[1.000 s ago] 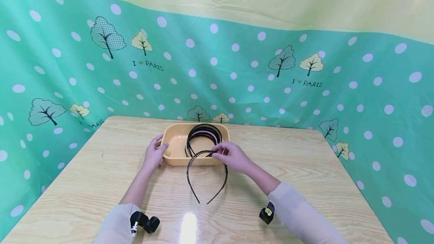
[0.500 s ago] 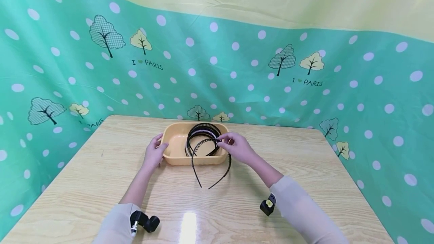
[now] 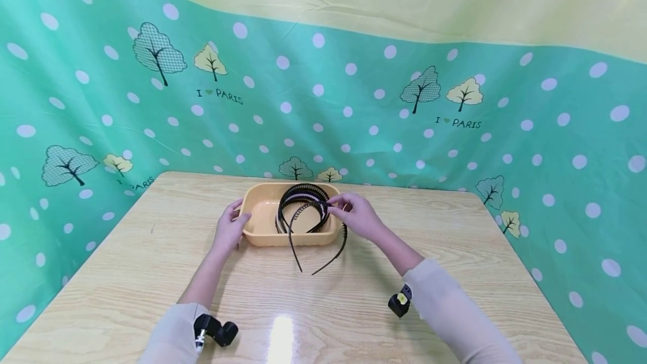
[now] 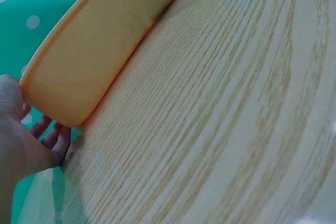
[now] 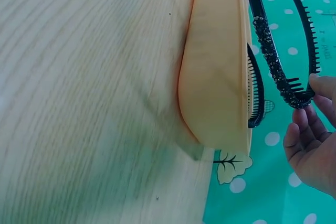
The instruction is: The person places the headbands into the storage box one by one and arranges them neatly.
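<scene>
A pale orange plastic basin (image 3: 263, 240) stands toward the back of the table. My left hand (image 3: 231, 229) grips its left end, thumb over the rim and fingers against the outer wall, as the left wrist view also shows. Between thumb and fingers my right hand (image 3: 358, 215) pinches a black toothed headband (image 5: 270, 51) at its curved top. Dark sparkly beads cover part of this headband, and its two ends hang down in front of the basin's near wall. Several black headbands (image 3: 284, 206) lie nested inside the basin's right half, one with a pale purple band.
The light wood-grain table (image 3: 313, 308) runs back to a green dotted cloth (image 3: 349, 145) hanging behind and at both sides. Black wrist cameras (image 3: 217, 331) are strapped over both sleeves.
My right hand has moved back and slightly right, carrying the headband from in front of the basin to over its right part. The left hand has stayed on the basin's end.
</scene>
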The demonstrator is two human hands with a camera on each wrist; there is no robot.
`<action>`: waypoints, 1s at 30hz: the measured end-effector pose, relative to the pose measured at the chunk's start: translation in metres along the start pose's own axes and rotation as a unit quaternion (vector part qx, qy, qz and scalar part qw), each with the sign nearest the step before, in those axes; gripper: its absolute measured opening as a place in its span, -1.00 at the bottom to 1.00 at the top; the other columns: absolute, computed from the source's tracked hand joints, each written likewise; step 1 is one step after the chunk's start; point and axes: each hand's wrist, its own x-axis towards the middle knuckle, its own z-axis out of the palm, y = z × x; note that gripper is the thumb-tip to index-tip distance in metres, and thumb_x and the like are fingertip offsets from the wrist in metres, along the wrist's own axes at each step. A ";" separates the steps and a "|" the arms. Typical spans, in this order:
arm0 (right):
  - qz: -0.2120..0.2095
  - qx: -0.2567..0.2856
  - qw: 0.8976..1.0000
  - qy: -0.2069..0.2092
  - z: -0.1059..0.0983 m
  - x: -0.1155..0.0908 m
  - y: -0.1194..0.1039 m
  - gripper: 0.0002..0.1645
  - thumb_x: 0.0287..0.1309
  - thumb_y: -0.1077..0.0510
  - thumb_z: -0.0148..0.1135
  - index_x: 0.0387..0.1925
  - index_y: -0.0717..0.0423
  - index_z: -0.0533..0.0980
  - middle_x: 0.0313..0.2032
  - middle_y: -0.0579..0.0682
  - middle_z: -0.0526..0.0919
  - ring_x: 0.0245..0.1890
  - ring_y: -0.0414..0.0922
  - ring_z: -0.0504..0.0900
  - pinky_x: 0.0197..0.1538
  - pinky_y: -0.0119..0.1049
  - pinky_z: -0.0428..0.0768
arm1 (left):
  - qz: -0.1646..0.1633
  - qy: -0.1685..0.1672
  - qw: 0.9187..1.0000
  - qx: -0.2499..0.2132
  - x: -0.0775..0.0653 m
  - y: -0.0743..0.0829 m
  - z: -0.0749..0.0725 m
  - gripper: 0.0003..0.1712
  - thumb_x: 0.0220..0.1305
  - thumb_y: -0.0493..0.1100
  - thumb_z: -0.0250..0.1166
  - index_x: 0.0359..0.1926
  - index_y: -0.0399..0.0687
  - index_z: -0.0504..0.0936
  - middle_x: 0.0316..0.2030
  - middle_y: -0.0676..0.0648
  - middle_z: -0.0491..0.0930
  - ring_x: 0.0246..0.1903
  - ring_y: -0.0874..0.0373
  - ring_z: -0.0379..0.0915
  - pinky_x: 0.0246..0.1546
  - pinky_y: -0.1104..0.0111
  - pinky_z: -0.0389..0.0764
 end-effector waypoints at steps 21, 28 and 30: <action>0.010 0.005 1.000 0.027 -0.007 0.011 0.005 -0.75 0.14 0.09 0.25 -0.14 0.09 0.60 -0.46 -0.01 0.53 -0.43 -0.15 0.45 -0.41 -0.37 0.47 | -0.007 0.007 1.000 0.004 0.002 0.002 0.000 -0.37 0.37 -0.18 0.01 0.42 -0.03 0.08 0.23 -0.33 0.28 0.14 -0.13 0.32 -0.13 0.38 0.57; 0.007 0.014 0.999 0.033 -0.004 0.013 0.010 -0.77 0.13 0.10 0.26 -0.18 0.09 0.60 -0.47 -0.02 0.52 -0.46 -0.18 0.44 -0.45 -0.41 0.44 | -0.007 0.006 1.000 0.004 0.001 0.002 0.001 -0.36 0.37 -0.18 0.01 0.42 -0.03 0.07 0.23 -0.33 0.28 0.15 -0.13 0.31 -0.12 0.38 0.57; 0.010 0.014 0.999 0.030 -0.004 0.013 0.011 -0.77 0.13 0.10 0.26 -0.18 0.09 0.60 -0.46 -0.02 0.53 -0.45 -0.18 0.44 -0.45 -0.41 0.45 | -0.008 0.006 1.000 0.005 0.001 0.001 0.000 -0.37 0.37 -0.17 0.01 0.42 -0.03 0.08 0.23 -0.32 0.28 0.15 -0.12 0.31 -0.14 0.39 0.57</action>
